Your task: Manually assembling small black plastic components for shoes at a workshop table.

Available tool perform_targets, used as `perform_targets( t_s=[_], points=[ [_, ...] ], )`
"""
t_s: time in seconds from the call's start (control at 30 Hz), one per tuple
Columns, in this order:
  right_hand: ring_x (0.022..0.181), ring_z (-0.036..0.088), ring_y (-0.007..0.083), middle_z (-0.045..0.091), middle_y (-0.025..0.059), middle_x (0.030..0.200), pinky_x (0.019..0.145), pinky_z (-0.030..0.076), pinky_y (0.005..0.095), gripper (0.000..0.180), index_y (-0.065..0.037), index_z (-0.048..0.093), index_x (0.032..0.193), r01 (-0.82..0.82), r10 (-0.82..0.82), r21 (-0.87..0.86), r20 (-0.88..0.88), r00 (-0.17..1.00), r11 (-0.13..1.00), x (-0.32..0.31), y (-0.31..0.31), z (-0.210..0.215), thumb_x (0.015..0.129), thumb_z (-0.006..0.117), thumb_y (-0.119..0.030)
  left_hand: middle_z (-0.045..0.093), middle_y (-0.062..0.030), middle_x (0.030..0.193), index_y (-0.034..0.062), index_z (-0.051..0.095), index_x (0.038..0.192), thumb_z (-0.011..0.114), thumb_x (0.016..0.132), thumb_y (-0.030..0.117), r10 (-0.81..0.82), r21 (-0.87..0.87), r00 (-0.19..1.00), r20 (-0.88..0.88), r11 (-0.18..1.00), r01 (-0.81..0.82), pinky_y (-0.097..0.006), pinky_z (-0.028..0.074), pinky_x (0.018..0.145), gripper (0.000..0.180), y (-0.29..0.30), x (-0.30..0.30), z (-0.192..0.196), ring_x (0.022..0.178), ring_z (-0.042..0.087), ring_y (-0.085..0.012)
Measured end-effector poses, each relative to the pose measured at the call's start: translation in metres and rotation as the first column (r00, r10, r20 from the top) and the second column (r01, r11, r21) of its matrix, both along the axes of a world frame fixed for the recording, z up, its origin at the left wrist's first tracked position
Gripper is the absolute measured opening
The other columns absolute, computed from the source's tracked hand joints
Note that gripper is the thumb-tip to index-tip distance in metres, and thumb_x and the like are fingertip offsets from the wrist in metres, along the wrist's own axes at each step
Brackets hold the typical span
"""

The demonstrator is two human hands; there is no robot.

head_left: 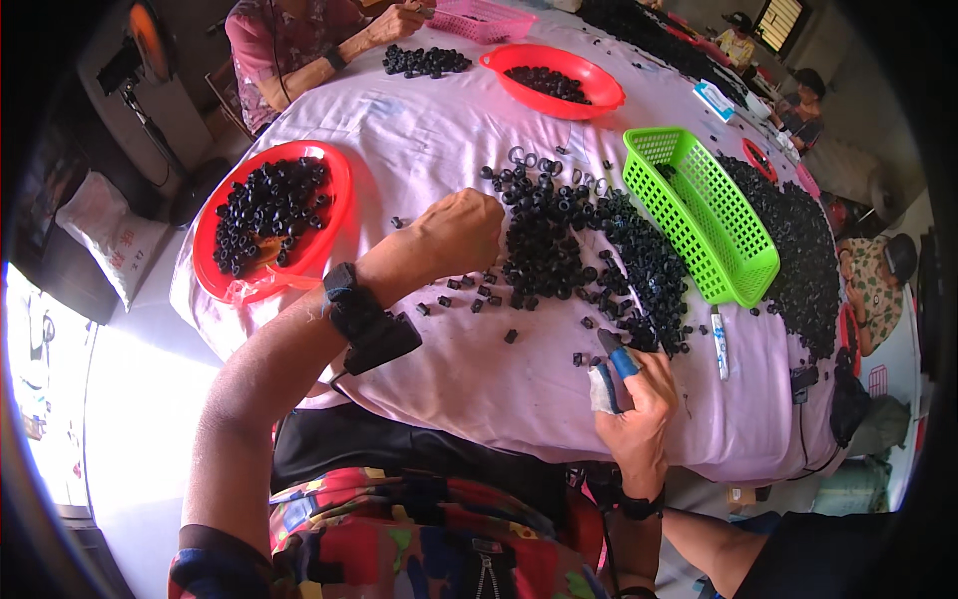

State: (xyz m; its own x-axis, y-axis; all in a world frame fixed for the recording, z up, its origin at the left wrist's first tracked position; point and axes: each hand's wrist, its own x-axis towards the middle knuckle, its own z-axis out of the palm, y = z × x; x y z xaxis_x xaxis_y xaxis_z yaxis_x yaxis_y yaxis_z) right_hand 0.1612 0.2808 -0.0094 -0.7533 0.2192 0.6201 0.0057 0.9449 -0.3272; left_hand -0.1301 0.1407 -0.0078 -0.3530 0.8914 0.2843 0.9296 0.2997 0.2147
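Observation:
My left hand point(459, 236) is stretched out over the table at the left edge of a loose pile of small black ring-shaped parts point(547, 250). Its fingers curl under, and whatever they hold is hidden. At the near edge of a second heap of small black pieces point(654, 275) is my right hand point(639, 404). A blue and dark wrap covers its index finger, a whitish wrap its thumb; these two stand apart with nothing visible between them. A few loose black pieces point(482, 299) lie between my hands.
A red basin point(346, 210) of black parts stands left, another red basin point(519, 105) far off. A green slotted basket point(733, 225) and a marker-like tube point(719, 344) lie right. Other people sit around the cloth-covered table point(449, 384); a pink basket point(479, 22) is far back.

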Motion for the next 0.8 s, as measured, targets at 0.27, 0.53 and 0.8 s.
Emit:
perform_targets(
  t_s=[0.27, 0.53, 0.8],
  points=[
    [0.078, 0.064, 0.0312, 0.070, 0.0116, 0.088, 0.070, 0.052, 0.0398, 0.019, -0.001, 0.070, 0.093, -0.035, 0.026, -0.075, -0.125, 0.992, 0.997, 0.006, 0.000, 0.004, 0.079, 0.081, -0.006, 0.060, 0.0036, 0.075, 0.0042, 0.071, 0.099, 0.064, 0.098, 0.024, 0.003, 0.154, 0.581, 0.814, 0.963, -0.222, -0.023, 0.043, 0.057, 0.021, -0.037, 0.034, 0.037, 0.064, 0.053, -0.0063],
    [0.087, 0.065, 0.0296, 0.070, 0.0123, 0.100, 0.074, 0.052, 0.0386, 0.034, 0.001, 0.076, 0.099, -0.270, 0.255, -0.138, -0.118, 0.960, 0.953, -0.036, -0.040, 0.037, 0.070, 0.088, -0.011, 0.060, 0.0039, 0.081, 0.0049, 0.070, 0.107, 0.069, 0.099, 0.029, -0.141, 0.128, -0.358, 0.923, 0.990, -0.060, -0.020, 0.037, 0.060, 0.026, -0.075, 0.104, 0.028, 0.071, 0.052, -0.0037],
    [0.089, 0.066, 0.0290, 0.071, 0.0111, 0.101, 0.076, 0.055, 0.0374, 0.036, -0.002, 0.076, 0.105, -0.400, 0.396, -0.178, -0.056, 0.916, 0.899, -0.046, -0.050, 0.030, 0.070, 0.083, -0.004, 0.061, 0.0047, 0.080, 0.0056, 0.072, 0.107, 0.071, 0.098, 0.024, -0.187, 0.145, -0.462, 0.867, 0.981, -0.125, -0.022, 0.040, 0.060, 0.020, -0.085, 0.114, 0.005, 0.069, 0.055, -0.0050]
  ],
)
